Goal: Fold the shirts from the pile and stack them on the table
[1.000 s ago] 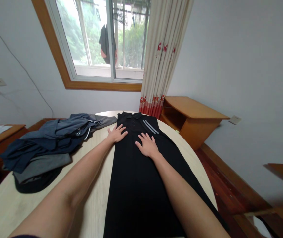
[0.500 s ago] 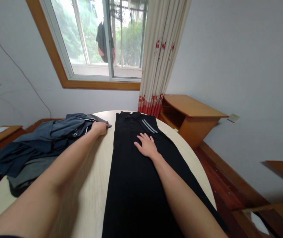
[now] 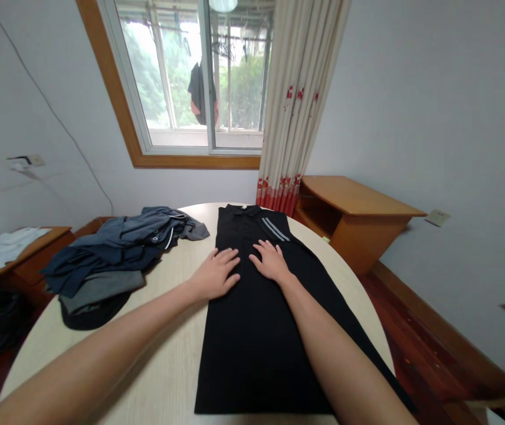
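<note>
A black polo shirt (image 3: 252, 330) with two grey stripes near the collar lies folded into a long strip on a round light-wood table (image 3: 164, 354). My left hand (image 3: 217, 273) rests flat on the shirt's left edge, fingers spread and open. My right hand (image 3: 272, 261) lies flat on the shirt just below the stripes, fingers spread as well. Neither hand holds anything.
A pile of dark blue and grey clothes (image 3: 115, 254) sits on the table's left side. A wooden cabinet (image 3: 354, 218) stands at the right by the curtain (image 3: 297, 106). Behind the table is a window (image 3: 190, 77). A low wooden unit (image 3: 26, 260) is at the left.
My left hand came back from the clothes pile and now lies flat on the shirt's left edge. My right hand has stayed in place on the shirt.
</note>
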`<act>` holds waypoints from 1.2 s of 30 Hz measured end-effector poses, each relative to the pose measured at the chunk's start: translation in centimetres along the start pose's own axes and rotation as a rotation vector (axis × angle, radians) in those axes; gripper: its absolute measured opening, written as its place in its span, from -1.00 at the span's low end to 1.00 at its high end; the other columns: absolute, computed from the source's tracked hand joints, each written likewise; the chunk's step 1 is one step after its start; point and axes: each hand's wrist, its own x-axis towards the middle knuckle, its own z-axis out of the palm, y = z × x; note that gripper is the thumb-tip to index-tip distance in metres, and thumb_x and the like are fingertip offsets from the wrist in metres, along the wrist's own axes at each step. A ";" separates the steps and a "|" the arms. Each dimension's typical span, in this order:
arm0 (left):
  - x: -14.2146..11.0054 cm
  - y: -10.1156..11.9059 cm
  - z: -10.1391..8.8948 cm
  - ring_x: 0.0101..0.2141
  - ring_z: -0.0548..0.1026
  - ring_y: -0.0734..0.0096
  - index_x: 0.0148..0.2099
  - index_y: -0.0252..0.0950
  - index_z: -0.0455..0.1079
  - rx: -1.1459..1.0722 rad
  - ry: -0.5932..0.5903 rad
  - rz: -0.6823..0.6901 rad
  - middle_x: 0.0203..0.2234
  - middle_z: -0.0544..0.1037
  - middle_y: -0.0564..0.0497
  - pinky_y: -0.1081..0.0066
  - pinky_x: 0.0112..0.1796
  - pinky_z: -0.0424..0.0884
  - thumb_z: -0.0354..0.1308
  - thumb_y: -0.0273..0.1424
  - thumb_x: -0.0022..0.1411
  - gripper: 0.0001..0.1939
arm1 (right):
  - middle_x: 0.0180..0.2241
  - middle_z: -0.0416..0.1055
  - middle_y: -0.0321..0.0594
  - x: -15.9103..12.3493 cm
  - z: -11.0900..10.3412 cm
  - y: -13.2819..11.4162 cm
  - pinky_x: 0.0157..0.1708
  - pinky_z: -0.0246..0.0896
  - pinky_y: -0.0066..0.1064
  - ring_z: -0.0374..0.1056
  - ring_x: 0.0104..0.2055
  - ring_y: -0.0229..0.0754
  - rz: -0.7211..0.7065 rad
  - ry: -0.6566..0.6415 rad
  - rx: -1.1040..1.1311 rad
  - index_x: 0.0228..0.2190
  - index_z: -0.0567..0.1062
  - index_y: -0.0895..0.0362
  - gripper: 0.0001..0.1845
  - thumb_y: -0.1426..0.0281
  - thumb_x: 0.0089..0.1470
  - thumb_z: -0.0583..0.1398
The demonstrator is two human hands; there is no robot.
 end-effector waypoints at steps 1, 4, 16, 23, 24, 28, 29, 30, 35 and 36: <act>-1.3 1.3 0.8 0.37 0.07 0.11 0.38 -0.25 0.20 -0.048 -0.032 0.024 0.39 0.13 -0.12 0.04 0.31 -0.06 -0.11 -0.12 0.43 -0.42 | 0.39 0.06 -0.08 -0.1 0.0 0.0 0.37 -0.30 0.07 -0.14 0.45 0.03 -0.011 0.004 -0.003 0.26 0.30 0.08 -0.42 0.12 0.32 0.03; -4.6 3.7 2.1 0.40 -0.05 0.12 0.44 -0.22 0.06 -0.151 -0.080 -0.001 0.42 0.03 -0.10 -0.01 0.32 -0.09 -0.17 -0.07 0.45 -0.37 | 0.38 0.07 -0.08 -0.4 0.0 -0.2 0.37 -0.31 0.06 -0.13 0.44 0.01 -0.031 0.012 -0.003 0.26 0.31 0.09 -0.43 0.12 0.33 0.02; -10.9 8.4 0.5 0.41 -0.14 0.04 0.47 -0.29 -0.06 -0.303 -0.169 0.171 0.43 -0.08 -0.17 -0.06 0.34 -0.14 -0.13 0.07 0.40 -0.20 | 0.39 0.05 -0.09 -2.6 -0.9 -1.4 0.36 -0.22 0.08 -0.10 0.44 0.02 0.003 -0.053 -0.094 0.28 0.27 0.10 -0.43 0.16 0.35 -0.03; -11.1 8.7 0.7 0.41 -0.15 0.06 0.48 -0.38 -0.10 -0.380 -0.155 0.286 0.42 -0.08 -0.23 0.00 0.35 -0.14 -0.12 0.11 0.37 -0.13 | 0.42 -0.07 -0.14 1.3 0.0 -7.2 0.38 -0.25 -0.04 -0.17 0.46 -0.10 -0.185 -0.043 -0.028 0.35 0.13 0.07 -0.38 0.12 0.39 -0.16; -11.1 8.7 0.7 0.41 -0.14 0.05 0.48 -0.38 -0.10 -0.376 -0.150 0.289 0.42 -0.08 -0.23 0.00 0.35 -0.12 -0.11 0.12 0.37 -0.12 | 0.43 -0.09 -0.14 2.4 0.5 -8.1 0.38 -0.27 -0.04 -0.20 0.46 -0.10 -0.194 -0.069 -0.027 0.36 0.11 0.07 -0.37 0.11 0.39 -0.17; -11.0 8.6 0.9 0.40 -0.08 0.03 0.47 -0.41 -0.09 -0.366 -0.125 0.293 0.41 -0.04 -0.24 0.00 0.35 -0.07 -0.11 0.13 0.36 -0.10 | 0.44 -0.15 -0.12 7.3 2.5 -9.9 0.39 -0.42 0.05 -0.25 0.47 -0.02 -0.127 -0.155 -0.099 0.39 0.04 0.10 -0.32 0.07 0.37 -0.16; -10.9 8.6 1.0 0.40 -0.07 0.02 0.47 -0.42 -0.07 -0.361 -0.119 0.297 0.41 -0.02 -0.24 0.00 0.34 -0.05 -0.12 0.15 0.36 -0.09 | 0.44 -0.17 -0.12 8.5 2.9 -10.0 0.39 -0.43 0.06 -0.26 0.47 -0.01 -0.111 -0.158 -0.116 0.39 0.02 0.10 -0.30 0.06 0.37 -0.16; -10.8 8.5 1.3 0.40 -0.05 0.01 0.46 -0.42 -0.05 -0.350 -0.110 0.303 0.40 0.01 -0.25 0.01 0.34 -0.03 -0.13 0.16 0.35 -0.09 | 0.45 -0.19 -0.12 9.7 3.2 -9.9 0.38 -0.44 0.07 -0.28 0.47 0.00 -0.102 -0.158 -0.126 0.39 0.01 0.11 -0.28 0.04 0.36 -0.17; -10.1 8.2 4.0 0.36 0.10 0.03 0.45 -0.39 0.01 -0.214 0.004 0.367 0.36 0.15 -0.20 0.08 0.28 0.15 -0.12 -0.03 0.45 -0.27 | 0.46 -0.28 -0.14 15.3 4.0 -9.3 0.37 -0.39 0.09 -0.36 0.48 0.07 -0.075 -0.210 -0.104 0.41 -0.04 0.11 -0.14 -0.12 0.28 -0.15; -10.0 8.2 4.7 0.35 0.13 0.06 0.45 -0.35 0.02 -0.179 0.029 0.370 0.35 0.17 -0.16 0.10 0.26 0.19 -0.14 -0.12 0.48 -0.36 | 0.46 -0.28 -0.15 16.3 4.1 -9.2 0.37 -0.39 0.09 -0.37 0.48 0.07 -0.069 -0.218 -0.097 0.41 -0.05 0.11 -0.13 -0.13 0.27 -0.14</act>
